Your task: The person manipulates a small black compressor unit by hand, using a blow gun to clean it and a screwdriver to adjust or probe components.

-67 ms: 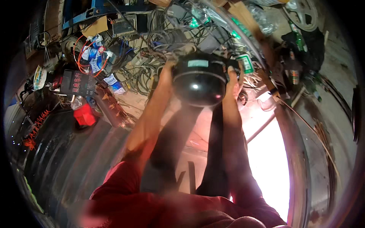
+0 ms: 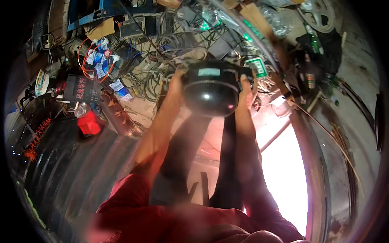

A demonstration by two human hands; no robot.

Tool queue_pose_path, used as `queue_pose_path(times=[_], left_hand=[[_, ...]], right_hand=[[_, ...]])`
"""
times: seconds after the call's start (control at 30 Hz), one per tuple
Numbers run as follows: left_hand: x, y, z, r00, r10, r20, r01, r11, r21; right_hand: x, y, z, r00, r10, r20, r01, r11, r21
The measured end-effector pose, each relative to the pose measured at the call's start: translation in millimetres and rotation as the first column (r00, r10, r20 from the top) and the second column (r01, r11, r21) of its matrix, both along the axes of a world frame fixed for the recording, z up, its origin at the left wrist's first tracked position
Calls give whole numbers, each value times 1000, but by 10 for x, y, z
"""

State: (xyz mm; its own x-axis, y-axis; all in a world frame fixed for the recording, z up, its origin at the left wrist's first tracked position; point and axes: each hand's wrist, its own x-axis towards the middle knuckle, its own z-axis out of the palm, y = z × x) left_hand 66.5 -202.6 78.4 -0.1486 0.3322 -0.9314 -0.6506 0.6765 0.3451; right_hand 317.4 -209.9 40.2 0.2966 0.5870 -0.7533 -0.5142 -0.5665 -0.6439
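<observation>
Glossy black was shown by the rounded object (image 2: 210,95), pale green by its label (image 2: 209,72). The sleeves (image 2: 129,190) were coloured red, the frame (image 2: 86,21) blue, the tangled cord (image 2: 30,154) orange, the bottle (image 2: 313,38) green.

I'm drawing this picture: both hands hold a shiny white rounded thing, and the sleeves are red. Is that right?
Not quite: the shiny rounded thing is black, not white, as the head view shows. The left hand and right hand do hold it, and the sleeves are red.
</observation>
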Motion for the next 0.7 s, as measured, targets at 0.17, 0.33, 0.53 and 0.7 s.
queue_pose_path(times=[0.17,0.33,0.53,0.7], left_hand=[[336,-487,1120,1000,-5,-26,2,991,-135],[682,-1198,1463,999,-10,40,3,984,181],[868,-1673,2707,820,-459,-342,543,814,208],[948,-1454,3941,802,-570,-178,597,767,236]], right_hand=[[136,-307,1385,991,45,128,-47,999,12],[487,-654,2615,999,-22,44,21,999,33],[687,-1227,4145,956,-238,-171,259,959,113],[645,-1761,5013,968,-140,209,139,990,20]])
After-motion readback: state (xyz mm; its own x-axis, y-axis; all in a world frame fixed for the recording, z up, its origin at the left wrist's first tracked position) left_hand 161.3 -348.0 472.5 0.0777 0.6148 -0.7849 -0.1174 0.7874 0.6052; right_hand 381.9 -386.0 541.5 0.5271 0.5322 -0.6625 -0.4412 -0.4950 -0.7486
